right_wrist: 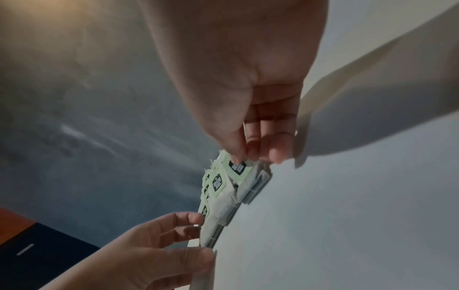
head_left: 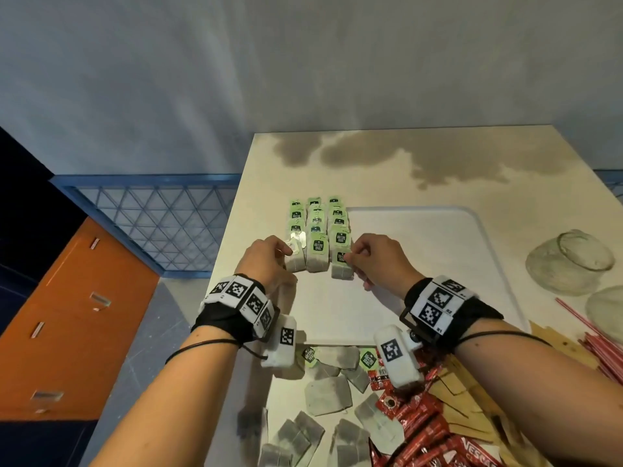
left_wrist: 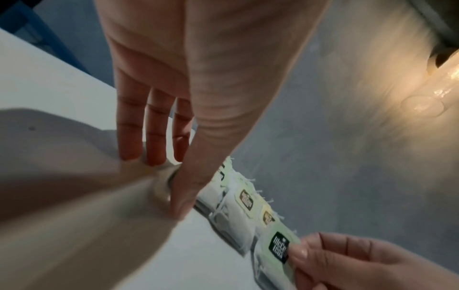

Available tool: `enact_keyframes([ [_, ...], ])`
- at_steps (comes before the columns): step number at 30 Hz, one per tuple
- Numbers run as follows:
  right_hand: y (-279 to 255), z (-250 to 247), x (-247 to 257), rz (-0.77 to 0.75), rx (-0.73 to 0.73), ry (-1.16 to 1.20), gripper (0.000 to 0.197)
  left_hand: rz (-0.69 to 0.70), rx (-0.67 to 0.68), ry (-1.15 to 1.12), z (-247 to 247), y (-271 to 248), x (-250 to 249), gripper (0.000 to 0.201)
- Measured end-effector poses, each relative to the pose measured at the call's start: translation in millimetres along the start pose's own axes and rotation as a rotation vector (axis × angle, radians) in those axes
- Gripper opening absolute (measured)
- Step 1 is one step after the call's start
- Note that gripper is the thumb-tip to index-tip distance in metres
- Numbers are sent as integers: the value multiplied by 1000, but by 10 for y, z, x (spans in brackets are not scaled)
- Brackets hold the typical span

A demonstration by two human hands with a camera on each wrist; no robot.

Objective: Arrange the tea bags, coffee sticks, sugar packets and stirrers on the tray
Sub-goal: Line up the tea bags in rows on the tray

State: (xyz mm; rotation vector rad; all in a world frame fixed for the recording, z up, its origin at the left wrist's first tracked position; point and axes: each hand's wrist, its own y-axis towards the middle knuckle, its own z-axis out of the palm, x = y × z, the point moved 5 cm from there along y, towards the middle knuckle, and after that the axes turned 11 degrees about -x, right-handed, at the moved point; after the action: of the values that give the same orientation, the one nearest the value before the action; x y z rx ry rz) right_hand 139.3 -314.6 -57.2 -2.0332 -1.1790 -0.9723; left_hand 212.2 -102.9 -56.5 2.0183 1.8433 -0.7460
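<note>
Loose tea bags (head_left: 328,396): grey paper bags with green tags, scattered on the pale desk (head_left: 381,163) nearest the person, not yet placed.
Coffee sticks (head_left: 418,419): red sachets heaped at the near right, untouched.
Sugar packets (head_left: 472,396): brown paper, beside the sticks, off the tray.
Stirrers (head_left: 603,348): red-and-white, bundled at the right edge.
Left hand (head_left: 266,257): grip pinching the nearest bag of the left column.
Right hand (head_left: 377,261): grip pinching the green tag of the nearest tea bag (head_left: 342,264) in the right column.
Tray (head_left: 421,251): white, shallow; three overlapping columns of bags along its left edge.
Progress: early, by my judgement; tea only partly laid.
</note>
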Motion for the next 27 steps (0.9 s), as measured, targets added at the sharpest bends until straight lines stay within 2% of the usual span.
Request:
enact_keyframes([
  [10,170,91,83,6,-52,9,16,98,-16,87,57,196,-53,50],
  [15,58,58,100,44,-83,87,20,103,-8,117,-45,30,-72,47],
  [17,-12,-19,121,5,-76,70,23,120,-6,121,-117,-75,-104,48],
  [20,-237,-112,127,-102,8,-40,21,160,39,81,-209,-399,-152,46],
  [24,-684,-110,78,-168,215,-79,18,184,134,78,-236,-950,-160,39],
  [27,-986,-103,35,-232,298,-121,18,196,256,116,-198,-1373,-48,37],
])
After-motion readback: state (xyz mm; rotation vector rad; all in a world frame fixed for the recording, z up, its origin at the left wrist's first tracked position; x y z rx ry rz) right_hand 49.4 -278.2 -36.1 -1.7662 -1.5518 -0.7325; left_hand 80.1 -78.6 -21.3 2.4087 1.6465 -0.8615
